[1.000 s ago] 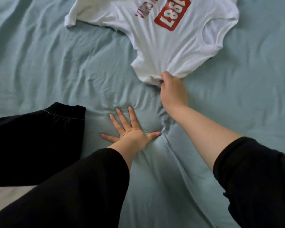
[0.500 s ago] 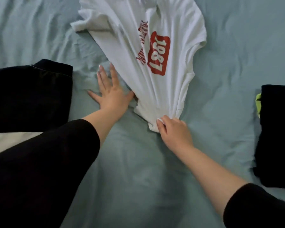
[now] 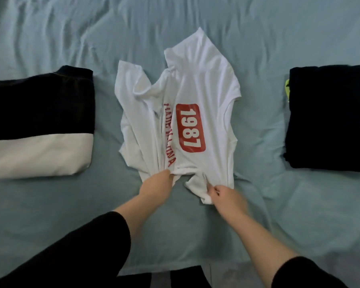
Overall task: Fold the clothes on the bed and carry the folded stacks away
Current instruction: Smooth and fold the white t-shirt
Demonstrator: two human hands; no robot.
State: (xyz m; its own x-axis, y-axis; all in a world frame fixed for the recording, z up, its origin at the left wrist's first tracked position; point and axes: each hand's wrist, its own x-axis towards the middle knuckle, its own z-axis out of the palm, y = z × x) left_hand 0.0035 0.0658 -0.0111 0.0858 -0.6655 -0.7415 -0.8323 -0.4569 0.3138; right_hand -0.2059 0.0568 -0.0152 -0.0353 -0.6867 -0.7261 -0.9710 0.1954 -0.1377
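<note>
Head view, left hand (image 3: 156, 183), right hand (image 3: 229, 196) gripping white T-shirt (image 3: 206, 84), black-and-white fold (image 3: 40, 113), black stack (image 3: 328, 121) flanking

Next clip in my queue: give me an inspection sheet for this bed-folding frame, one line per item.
Surface: teal bed sheet, wrinkled all over.
Job's things: white T-shirt with red 1987 print, crumpled and unfolded, centre; folded black-and-white garment to its left; folded black stack to its right, a yellow-green edge peeking out.
Clutter: nothing seen.
Grippers: left hand at the shirt's near hem, fingers hidden in bunched fabric; right hand pinches the hem.
Cables: nothing seen.
Surroundings: dark shape at the bed's near edge, unclear what.
</note>
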